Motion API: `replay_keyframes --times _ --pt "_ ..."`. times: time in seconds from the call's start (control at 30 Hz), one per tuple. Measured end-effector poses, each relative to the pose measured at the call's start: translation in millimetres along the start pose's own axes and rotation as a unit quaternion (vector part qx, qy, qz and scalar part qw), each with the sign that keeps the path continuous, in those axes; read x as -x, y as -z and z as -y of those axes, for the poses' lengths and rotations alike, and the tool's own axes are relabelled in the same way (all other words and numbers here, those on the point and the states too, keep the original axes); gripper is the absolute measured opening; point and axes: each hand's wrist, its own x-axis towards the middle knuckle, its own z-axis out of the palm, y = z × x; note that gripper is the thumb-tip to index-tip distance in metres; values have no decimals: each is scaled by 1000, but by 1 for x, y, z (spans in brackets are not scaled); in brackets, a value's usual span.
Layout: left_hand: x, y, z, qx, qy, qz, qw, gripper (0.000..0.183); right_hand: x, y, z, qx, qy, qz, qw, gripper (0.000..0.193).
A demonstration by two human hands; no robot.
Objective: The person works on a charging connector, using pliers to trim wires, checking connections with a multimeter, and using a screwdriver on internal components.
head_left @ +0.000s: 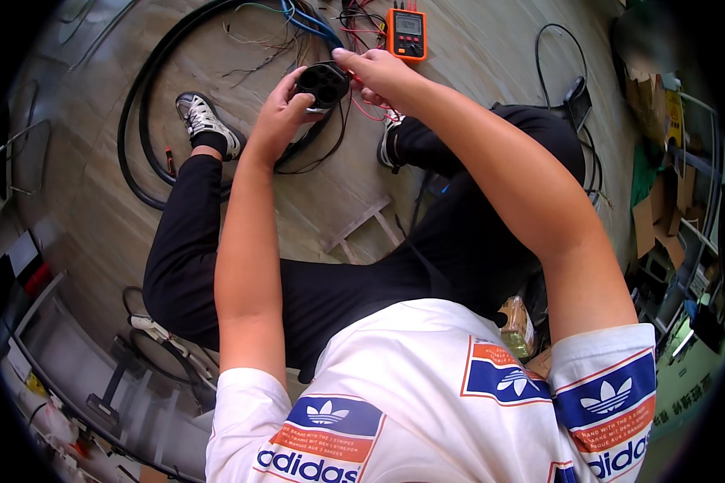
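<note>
Above my lap, between my feet, is a black charging plug (322, 87) with several round sockets in its face. My left hand (286, 113) is closed around its left side, the thumb lying along the lower edge. At the plug's upper right my right hand (376, 74) is pinched, the fingertips close to its rim; what they hold is too small to make out. A thin red lead (361, 110) hangs by that hand. Blue wires (318, 30) run just beyond the plug. An orange multimeter (407, 36) lies on the floor past my right hand.
Thick black cable (129, 133) loops around my left foot. A small red-and-black screwdriver (170, 161) lies inside the loop. Another black cable (542, 56) curves beyond my right knee. Cardboard boxes (646, 221) stand at the right, a grey metal frame (72, 346) at the lower left.
</note>
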Motion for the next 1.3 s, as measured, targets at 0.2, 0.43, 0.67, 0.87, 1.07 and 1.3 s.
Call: replay_keyframes --times 0.2,0.43,0.67,0.87,1.07,1.3 --pt "0 -9 3 34 -17 -26 999 64 13 18 3 220 236 -175 930 51" --pt "-2 -11 16 -78 -108 -10 991 88 106 35 49 354 320 -90 874 51" --pt "-19 -32 28 -258 -187 -156 935 86 111 33 47 512 448 -49 731 42" --pt "-15 -45 31 -279 -201 -193 919 86 98 25 40 550 389 -42 738 38" --pt "-15 -46 34 -264 -185 -195 926 86 100 16 37 564 364 -17 741 42" --pt "-14 -51 38 -270 -167 -195 928 87 94 7 38 581 332 -2 743 29"
